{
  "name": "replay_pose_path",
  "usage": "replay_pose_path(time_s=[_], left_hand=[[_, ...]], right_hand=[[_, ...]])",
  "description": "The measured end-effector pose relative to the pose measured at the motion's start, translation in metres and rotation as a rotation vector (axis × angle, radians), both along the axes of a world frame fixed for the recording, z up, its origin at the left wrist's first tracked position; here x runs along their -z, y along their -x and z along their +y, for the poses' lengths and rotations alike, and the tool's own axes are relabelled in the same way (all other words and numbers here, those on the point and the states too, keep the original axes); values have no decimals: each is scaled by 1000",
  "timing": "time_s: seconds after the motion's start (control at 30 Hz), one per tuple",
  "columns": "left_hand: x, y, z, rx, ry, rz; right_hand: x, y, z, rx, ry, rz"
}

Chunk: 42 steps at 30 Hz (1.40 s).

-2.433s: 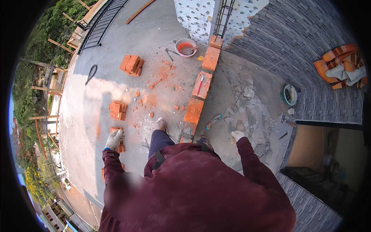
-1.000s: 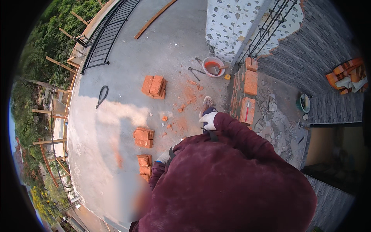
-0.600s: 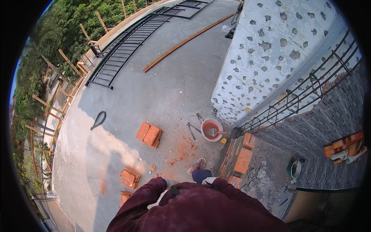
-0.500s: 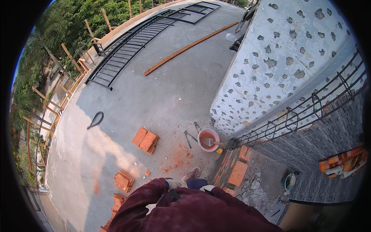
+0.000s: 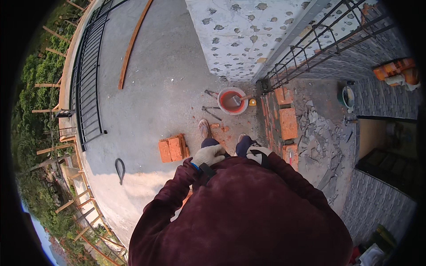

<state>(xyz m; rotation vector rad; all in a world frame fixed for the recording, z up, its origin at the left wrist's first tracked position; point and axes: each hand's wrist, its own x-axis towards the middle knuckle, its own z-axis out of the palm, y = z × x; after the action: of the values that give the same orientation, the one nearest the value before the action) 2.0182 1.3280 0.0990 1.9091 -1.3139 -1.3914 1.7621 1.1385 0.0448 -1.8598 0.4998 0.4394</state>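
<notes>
no text, labels or numbers legible

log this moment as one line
left hand: gloved, near leg, grip unclear | right hand: gloved, by black strap, grip unclear | around: brick stack, bucket, low brick wall

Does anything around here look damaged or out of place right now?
Yes. The whitish wall ahead is pocked with gray patches, so its surface looks damaged. Broken gray fragments litter the floor right of the low brick wall, and orange rubble lies between the feet; both look like uncleared debris.
</notes>
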Motion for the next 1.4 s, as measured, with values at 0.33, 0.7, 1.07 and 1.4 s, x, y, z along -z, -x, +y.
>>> replay_pose_path(time_s=[0.33,0.7,1.07,1.4], left_hand=[[83,-97,-6,572,-228,189],[17,-107,-6,492,-254,179],[103,-86,9,896,-369,749],[147,-83,-44,323,-1135,640]], right_hand=[[33,-42,61,148,28,311],[47,-41,89,-108,52,-319],[116,-65,92,138,-807,1],[238,-98,114,1202,58,-47]])
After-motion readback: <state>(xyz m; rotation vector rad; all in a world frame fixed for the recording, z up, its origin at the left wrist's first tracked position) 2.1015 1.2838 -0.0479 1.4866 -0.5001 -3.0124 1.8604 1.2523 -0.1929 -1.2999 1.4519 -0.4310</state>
